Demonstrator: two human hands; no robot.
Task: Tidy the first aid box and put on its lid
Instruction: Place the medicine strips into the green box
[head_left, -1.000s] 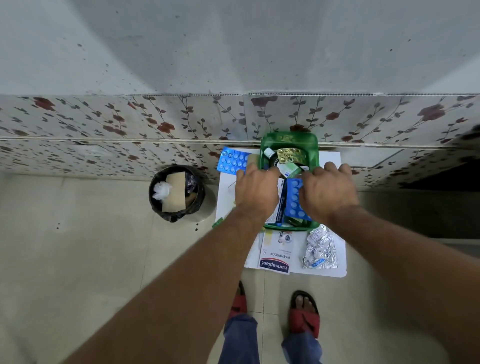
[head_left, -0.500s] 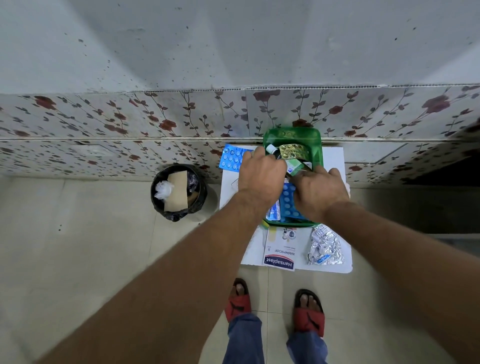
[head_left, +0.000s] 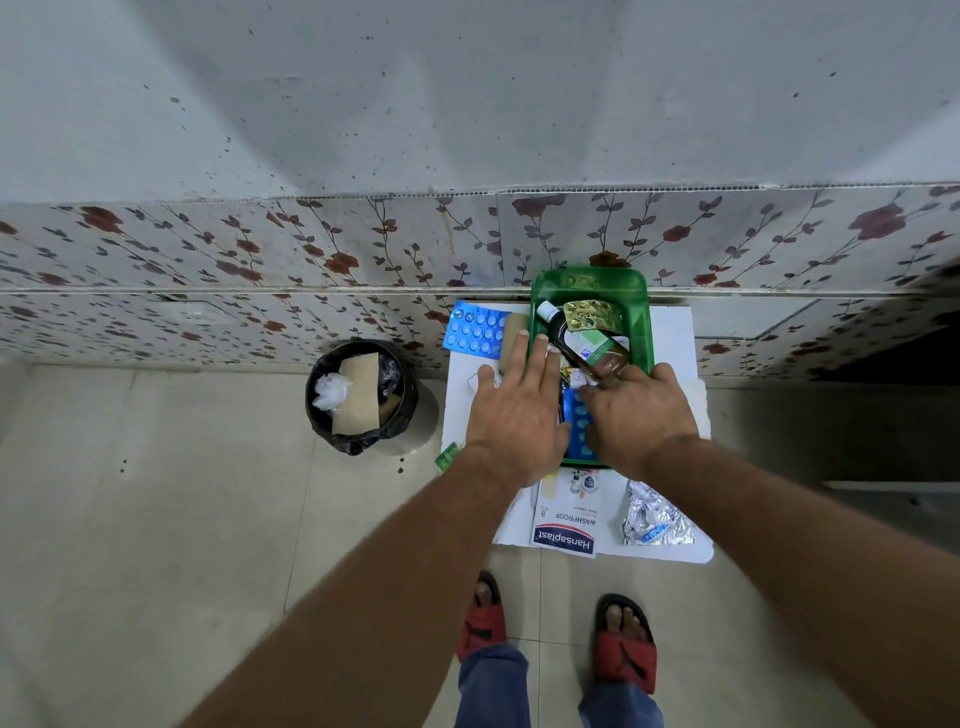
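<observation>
Flowered wall tiles back a small white worktop (head_left: 670, 338) carrying the green first aid box (head_left: 643, 317) at its far edge. Since half a second ago the left hand (head_left: 511, 415) has flattened, fingers (head_left: 519, 353) spread wide over the box's left rim. Right hand (head_left: 636, 415) reaches inside; its fingers' grip cannot be told, touching a brown bottle (head_left: 584, 343) above a blue blister pack (head_left: 579, 426). Plaster packet (head_left: 566, 525) and foil strips (head_left: 654, 517) lie at the near edge; bin (head_left: 358, 397) stands left.

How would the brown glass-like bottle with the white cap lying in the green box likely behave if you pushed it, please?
The brown bottle looks round and lies on its side atop loose packets in the green box, so it may roll. If glass, it is probably rigid, fairly heavy and breakable.
</observation>
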